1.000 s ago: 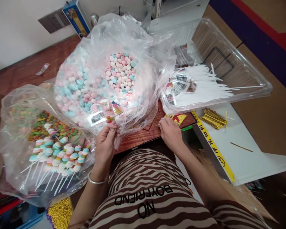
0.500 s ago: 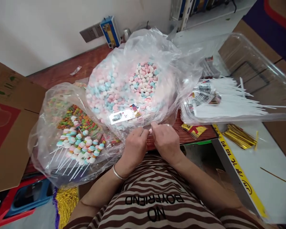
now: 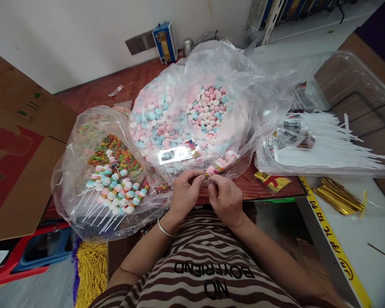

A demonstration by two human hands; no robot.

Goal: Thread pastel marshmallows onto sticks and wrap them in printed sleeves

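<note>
Head view shows both hands have come together since a second ago: the left hand [image 3: 184,192] and right hand [image 3: 223,196] now pinch a wrapped lollipop [image 3: 220,164] at 6 o'clock of the candy bag [image 3: 192,115], fastening its neck.

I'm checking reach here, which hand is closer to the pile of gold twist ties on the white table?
Right. The right hand lies between the left hand and the gold twist ties, which sit off to the right; the left hand is farther away.
</note>
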